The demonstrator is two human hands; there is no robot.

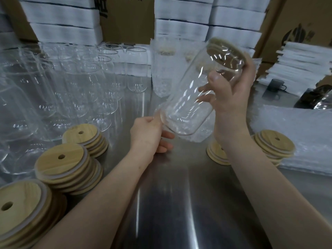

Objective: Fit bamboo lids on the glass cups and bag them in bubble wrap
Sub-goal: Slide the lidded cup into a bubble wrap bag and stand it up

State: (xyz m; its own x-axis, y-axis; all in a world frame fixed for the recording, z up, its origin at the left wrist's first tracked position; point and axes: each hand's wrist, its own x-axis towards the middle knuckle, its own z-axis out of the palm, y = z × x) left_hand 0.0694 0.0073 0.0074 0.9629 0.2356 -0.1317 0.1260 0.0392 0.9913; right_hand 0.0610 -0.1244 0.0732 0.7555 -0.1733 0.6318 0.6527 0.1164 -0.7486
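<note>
On the tabletop, at ten o'clock: rows of glasses. At eight: stacks of lids. At four: more lids, just beside piled bubble wrap at three. At twelve: wrapped glasses, before cardboard boxes. At two: a mug.

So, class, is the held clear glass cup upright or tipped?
Tipped: the clear glass cup slants, round bamboo lid upper right, base lower left.

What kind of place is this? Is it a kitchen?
Probably a packing workshop or warehouse, not a kitchen: rows of identical glass cups on a steel table, stacks of bamboo lids, and cardboard boxes piled behind.
</note>
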